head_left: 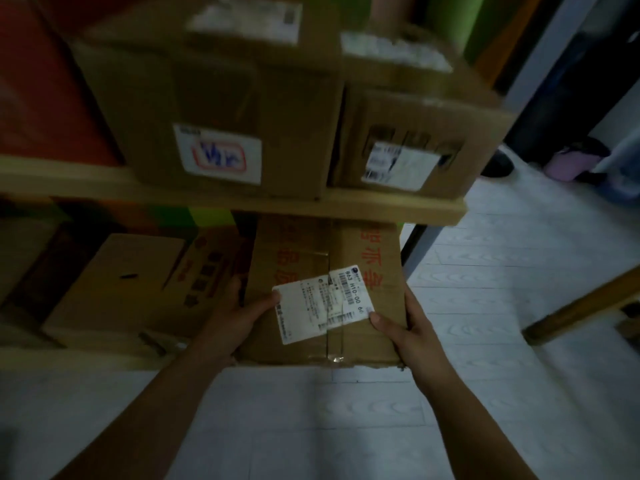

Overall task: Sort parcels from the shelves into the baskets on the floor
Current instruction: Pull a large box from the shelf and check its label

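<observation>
My left hand [239, 317] and right hand [412, 327] grip the box [298, 251] by its sides, thumbs pressed on top, so I can pull it off the shelf [86, 356].

Left hand [239, 317] and right hand [408, 327] gripping labelled cardboard parcel [325, 306] below wooden shelf [346, 206], white tiled floor [485, 306]

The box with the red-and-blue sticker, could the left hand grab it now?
Probably not yet. The left hand grips the parcel with the white label, sharing it with the right hand. Nothing blocks the sticker box on the shelf above, though.
</observation>
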`<state>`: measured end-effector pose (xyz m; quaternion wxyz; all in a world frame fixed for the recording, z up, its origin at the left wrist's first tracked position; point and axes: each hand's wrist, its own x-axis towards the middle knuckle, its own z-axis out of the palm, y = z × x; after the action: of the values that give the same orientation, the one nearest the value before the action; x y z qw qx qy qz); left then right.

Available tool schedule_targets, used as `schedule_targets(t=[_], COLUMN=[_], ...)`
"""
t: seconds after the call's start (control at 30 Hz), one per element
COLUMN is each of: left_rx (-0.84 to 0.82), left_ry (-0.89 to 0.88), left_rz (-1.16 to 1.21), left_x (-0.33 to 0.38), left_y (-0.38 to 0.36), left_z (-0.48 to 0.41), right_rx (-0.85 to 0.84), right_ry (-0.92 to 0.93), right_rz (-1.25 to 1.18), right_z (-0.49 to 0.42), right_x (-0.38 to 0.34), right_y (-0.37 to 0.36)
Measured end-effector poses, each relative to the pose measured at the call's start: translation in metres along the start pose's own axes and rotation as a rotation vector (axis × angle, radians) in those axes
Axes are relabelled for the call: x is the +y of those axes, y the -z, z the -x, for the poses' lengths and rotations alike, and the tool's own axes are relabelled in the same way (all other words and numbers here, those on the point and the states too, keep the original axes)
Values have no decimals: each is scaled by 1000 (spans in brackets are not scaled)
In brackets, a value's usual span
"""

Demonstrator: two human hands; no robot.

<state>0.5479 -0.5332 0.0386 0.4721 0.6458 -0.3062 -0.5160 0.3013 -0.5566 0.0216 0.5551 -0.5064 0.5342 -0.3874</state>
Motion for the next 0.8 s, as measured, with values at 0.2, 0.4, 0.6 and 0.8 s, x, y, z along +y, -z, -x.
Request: schedule_targets(t=[0.2,0.4,0.6,0.8], left_rx=[57,117,189,279], left_ry=[74,184,197,163], left_rz=[-5,78,98,138], left_x=[41,48,44,39], left_y=[8,16,46,113], left_z=[65,140,207,293], right_rx=[-84,-213,-294,-400], right_ry=[-111,-174,-192,-165], right_rz=[80,150,178,194], right_z=[40,84,130,198], right_x=[-51,-88,-99,-115], right_y=[10,16,-7,-68])
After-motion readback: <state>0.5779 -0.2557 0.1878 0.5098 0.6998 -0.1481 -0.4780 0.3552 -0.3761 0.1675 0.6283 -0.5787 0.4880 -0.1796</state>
